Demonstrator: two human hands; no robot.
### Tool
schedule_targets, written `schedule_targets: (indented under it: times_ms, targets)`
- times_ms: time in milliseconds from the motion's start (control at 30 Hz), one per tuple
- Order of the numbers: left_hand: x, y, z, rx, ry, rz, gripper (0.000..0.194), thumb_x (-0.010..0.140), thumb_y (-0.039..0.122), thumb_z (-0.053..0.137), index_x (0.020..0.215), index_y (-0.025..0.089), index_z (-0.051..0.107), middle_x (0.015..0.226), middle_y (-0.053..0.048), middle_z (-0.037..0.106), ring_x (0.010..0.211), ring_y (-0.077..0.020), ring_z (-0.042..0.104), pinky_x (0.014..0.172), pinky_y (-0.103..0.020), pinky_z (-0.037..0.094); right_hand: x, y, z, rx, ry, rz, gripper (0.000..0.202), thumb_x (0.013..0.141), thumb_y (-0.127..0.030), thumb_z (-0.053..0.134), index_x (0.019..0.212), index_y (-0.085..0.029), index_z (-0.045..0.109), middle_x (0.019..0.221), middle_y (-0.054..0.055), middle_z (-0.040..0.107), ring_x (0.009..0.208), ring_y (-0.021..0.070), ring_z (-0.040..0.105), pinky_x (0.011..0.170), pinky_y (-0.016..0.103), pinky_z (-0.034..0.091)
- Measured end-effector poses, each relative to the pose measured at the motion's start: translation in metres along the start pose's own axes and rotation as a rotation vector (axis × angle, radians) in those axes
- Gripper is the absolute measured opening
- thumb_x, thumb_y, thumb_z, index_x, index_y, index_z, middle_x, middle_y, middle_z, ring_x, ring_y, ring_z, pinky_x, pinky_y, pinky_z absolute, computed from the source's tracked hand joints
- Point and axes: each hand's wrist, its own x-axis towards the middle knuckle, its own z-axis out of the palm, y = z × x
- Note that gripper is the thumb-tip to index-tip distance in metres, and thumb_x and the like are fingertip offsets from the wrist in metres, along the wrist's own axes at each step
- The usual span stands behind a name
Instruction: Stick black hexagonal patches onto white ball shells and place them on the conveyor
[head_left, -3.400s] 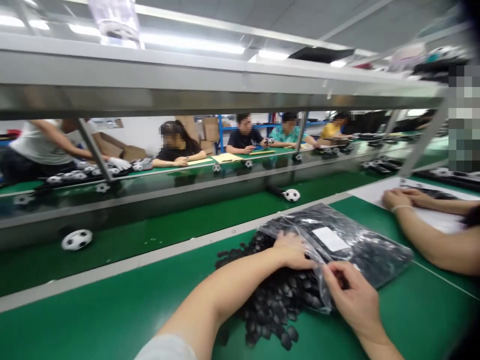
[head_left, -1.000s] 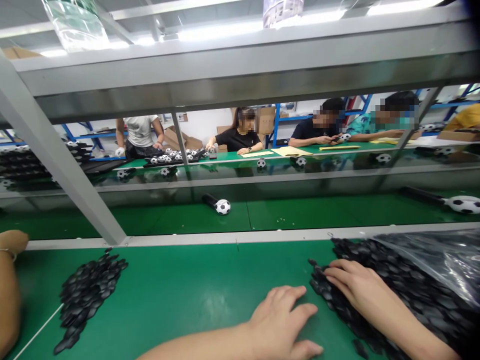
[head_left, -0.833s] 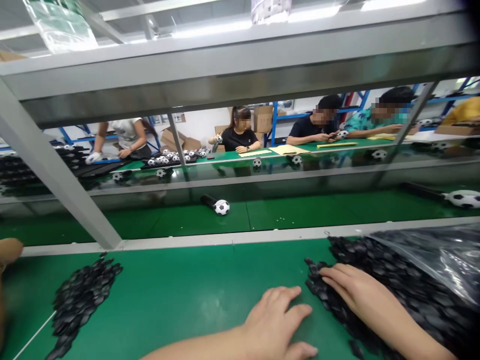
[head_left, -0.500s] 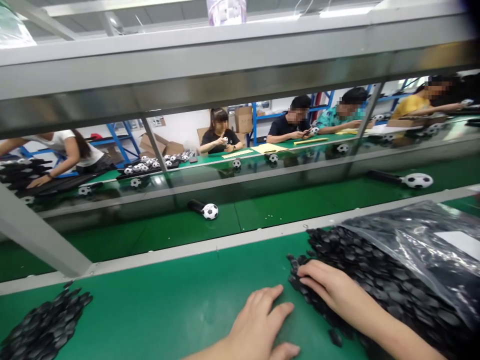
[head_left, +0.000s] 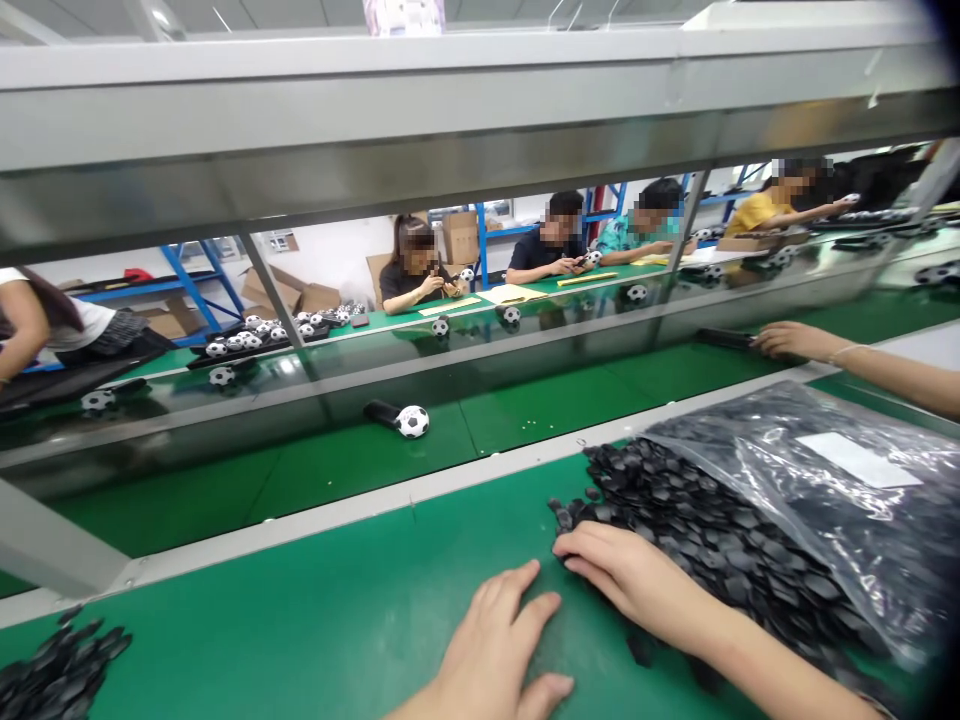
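Observation:
My left hand (head_left: 495,640) rests on the green tabletop (head_left: 300,610) with its fingers spread and nothing in it. To its right, my right hand (head_left: 622,575) is at the left edge of a large pile of small black pieces (head_left: 720,530). Its thumb and fingers are pinched together at the pieces, and what lies between the fingertips is too small to tell. A clear plastic bag (head_left: 817,500) with a white label lies over the back and right of the pile. Another heap of black pieces (head_left: 56,665) is at the far left.
Beyond the metal rail lies a green conveyor (head_left: 502,415) bearing a black-handled soccer-ball item (head_left: 412,421). At the right, another person's hand (head_left: 795,340) touches a black handle. A slanted metal post (head_left: 60,540) stands left. People sit across the line.
The view has swung right, so the scene sits further left. Another person's hand has come in from the right to the item on the conveyor. My hands remain in nearly the same poses.

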Motion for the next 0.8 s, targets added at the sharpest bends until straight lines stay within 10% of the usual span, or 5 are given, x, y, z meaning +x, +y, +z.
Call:
schedule_targets:
  times_ms: [800]
  targets:
    - [-0.0013, -0.0025, 0.0071, 0.0, 0.01, -0.033, 0.057, 0.081, 0.042, 0.053, 0.13, 0.016, 0.036, 0.141, -0.018, 0.031, 0.128, -0.0309, 0.033, 0.1, -0.048, 0.036, -0.0004, 0.0014, 0.0055, 0.03, -0.036, -0.014, 0.021, 0.091, -0.022, 0.042, 0.103, -0.022, 0.059, 0.092, 0.004, 0.061, 0.085, 0.0155, 0.058, 0.076, 0.026, 0.047]
